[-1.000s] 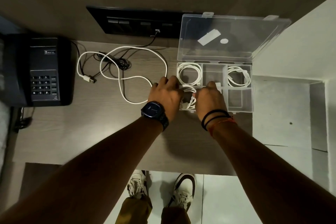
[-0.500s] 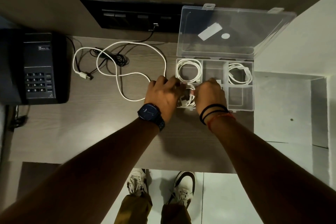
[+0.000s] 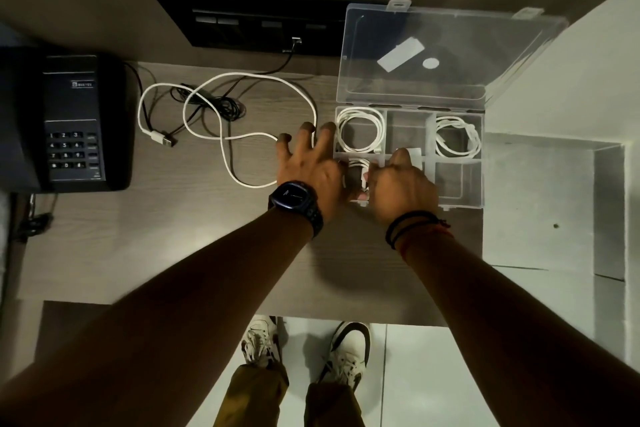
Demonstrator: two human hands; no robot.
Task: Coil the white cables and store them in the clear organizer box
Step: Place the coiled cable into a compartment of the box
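Head view: your clear organizer box (image 3: 457, 180) sits open on the counter (image 3: 173, 236), its lid (image 3: 415, 55) tipped back toward 12 o'clock. Two white coils are already stored, one in the compartment at the box's 10 o'clock corner (image 3: 341, 132) and one at its 2 o'clock corner (image 3: 472, 140).

Your right hand (image 3: 401, 184) is curled over the 7 o'clock compartment, thumb and bent fingers gripping a small coil (image 3: 358, 163) that lies partly inside it; the hand hides most of that coil.

Your left hand (image 3: 308, 166) is spread flat and holds nothing, its fingertips at the box's left wall and just over the near end of the loose cable (image 3: 225, 138).

That cable sprawls in wide loops toward 9 o'clock, its plug (image 3: 162, 139) lying beside the black telephone (image 3: 69, 121), and it crosses a tangle of black cord (image 3: 221, 104).

Expect the cable to be light, limp and a little springy, so a coil will likely open again unless you pin it. Take it near the end closest to your left hand, wind it in loops, and lift clear of the black cord so it does not drag along. The box is light too and could slide when pressed.
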